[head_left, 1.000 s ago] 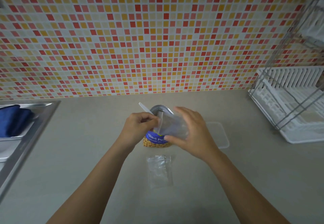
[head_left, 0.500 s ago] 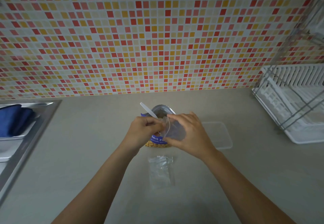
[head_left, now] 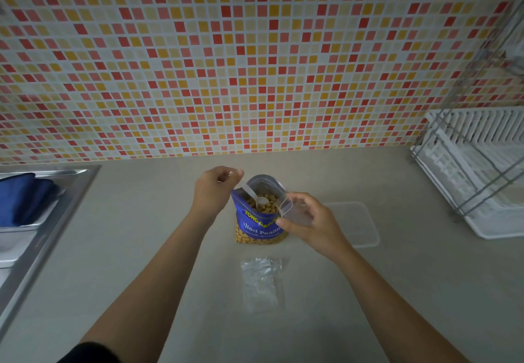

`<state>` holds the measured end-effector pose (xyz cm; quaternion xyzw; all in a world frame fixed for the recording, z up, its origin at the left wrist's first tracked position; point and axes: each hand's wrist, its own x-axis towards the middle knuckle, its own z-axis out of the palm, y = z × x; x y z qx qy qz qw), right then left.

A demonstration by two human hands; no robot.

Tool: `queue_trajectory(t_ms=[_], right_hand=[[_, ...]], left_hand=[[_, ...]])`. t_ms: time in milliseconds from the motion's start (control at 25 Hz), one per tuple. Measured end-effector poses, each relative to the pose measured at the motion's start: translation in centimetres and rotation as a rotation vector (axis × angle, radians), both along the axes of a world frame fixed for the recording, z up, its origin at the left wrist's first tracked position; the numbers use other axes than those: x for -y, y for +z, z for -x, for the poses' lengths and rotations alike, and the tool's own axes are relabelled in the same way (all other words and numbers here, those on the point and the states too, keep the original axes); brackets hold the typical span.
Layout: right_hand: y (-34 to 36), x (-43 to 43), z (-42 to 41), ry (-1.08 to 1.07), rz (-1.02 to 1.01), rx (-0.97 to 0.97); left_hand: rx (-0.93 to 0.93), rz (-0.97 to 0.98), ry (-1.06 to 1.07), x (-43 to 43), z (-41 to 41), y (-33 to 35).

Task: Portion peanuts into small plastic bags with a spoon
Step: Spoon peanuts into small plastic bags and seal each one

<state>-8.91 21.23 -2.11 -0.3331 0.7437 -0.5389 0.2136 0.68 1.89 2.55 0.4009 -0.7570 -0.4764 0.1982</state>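
the left hand [head_left: 214, 189] is grasping the top of the spoon [head_left: 252, 193] handle, fingers curled round it. from this grip the spoon's long axis is slanting down and to the right, its bowl lying on the peanuts inside the open peanut bag [head_left: 259, 228]. the right hand [head_left: 309, 225] is pinching a small plastic bag [head_left: 292, 210], mouth held open, just right of the spoon bowl at the peanut bag's rim. judgement: the coming move is calling for a short lift rightward into that mouth.
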Motion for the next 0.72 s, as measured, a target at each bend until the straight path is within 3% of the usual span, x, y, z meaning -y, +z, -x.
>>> queue_trajectory(t_ms=[240,360,440,720], right_hand=[[-0.1,0.2,0.8,0.024,-0.014,0.009],[-0.1,0.0,0.9,0.027,0.001,-0.017],[-0.1,0.0,1.1,0.026,0.005,-0.021],[0.3,0.0,1.1,0.035,-0.054,-0.059]], left_hand=[[0.074,0.393,-0.295,-1.1,0.0,0.3],[-0.078,0.582,-0.170,-1.3,-0.9,1.5],[-0.043,0.664,-0.128,-1.1,-0.9,1.7],[0.054,0.209,-0.013,-1.5,-0.2,-2.2]])
